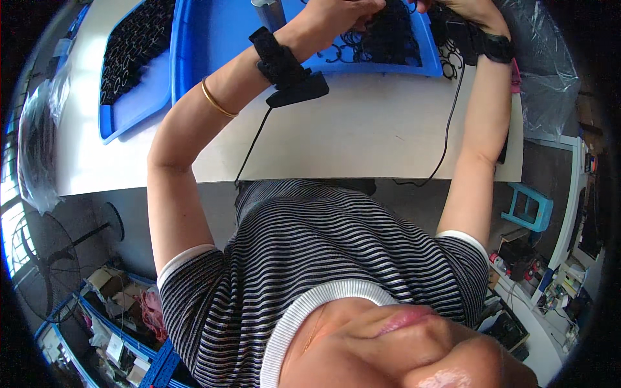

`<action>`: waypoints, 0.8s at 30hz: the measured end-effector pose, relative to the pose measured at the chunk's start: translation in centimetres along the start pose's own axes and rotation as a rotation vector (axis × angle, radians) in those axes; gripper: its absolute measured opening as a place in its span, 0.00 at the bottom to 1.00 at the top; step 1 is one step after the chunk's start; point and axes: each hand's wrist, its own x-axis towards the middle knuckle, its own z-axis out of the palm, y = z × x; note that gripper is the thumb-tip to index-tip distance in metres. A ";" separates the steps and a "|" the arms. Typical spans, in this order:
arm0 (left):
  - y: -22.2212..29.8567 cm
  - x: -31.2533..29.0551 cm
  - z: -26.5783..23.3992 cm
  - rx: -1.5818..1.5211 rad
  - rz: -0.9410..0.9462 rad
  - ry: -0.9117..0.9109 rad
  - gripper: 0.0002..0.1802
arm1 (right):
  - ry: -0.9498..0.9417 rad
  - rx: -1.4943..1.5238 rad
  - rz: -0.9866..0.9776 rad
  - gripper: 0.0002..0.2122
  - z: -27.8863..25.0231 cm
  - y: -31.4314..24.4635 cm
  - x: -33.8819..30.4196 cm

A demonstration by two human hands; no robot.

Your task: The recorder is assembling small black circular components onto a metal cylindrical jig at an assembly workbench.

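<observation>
Many black curved pieces [388, 39] lie heaped in the right part of a blue tray [207, 39] on the worktop [362, 123]; the left hand [343, 13] and right hand [471, 8] are above them, fingers [369, 8] too cut off to tell whether they pinch

head cam | L fisheye | looks dn | torso [343, 239] close, tbl [369, 136] beyond

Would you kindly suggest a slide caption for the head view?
Left hand and right hand, partly cropped, at a blue tray of black curved pieces, a second tray to its left.
</observation>
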 end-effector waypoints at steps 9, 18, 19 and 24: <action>0.2 -0.3 0.2 -0.112 0.000 0.021 0.05 | -0.047 -0.053 -0.107 0.06 0.4 -0.3 0.3; -0.3 0.1 0.1 -0.152 0.044 0.024 0.05 | -0.040 -0.010 -0.103 0.06 0.4 -0.4 0.0; -0.2 0.1 0.1 -0.146 0.042 0.031 0.06 | -0.043 -0.033 -0.105 0.06 0.4 -0.4 0.0; 0.0 0.0 0.2 -0.106 0.022 0.047 0.07 | -0.040 -0.074 -0.075 0.06 0.5 -0.3 0.0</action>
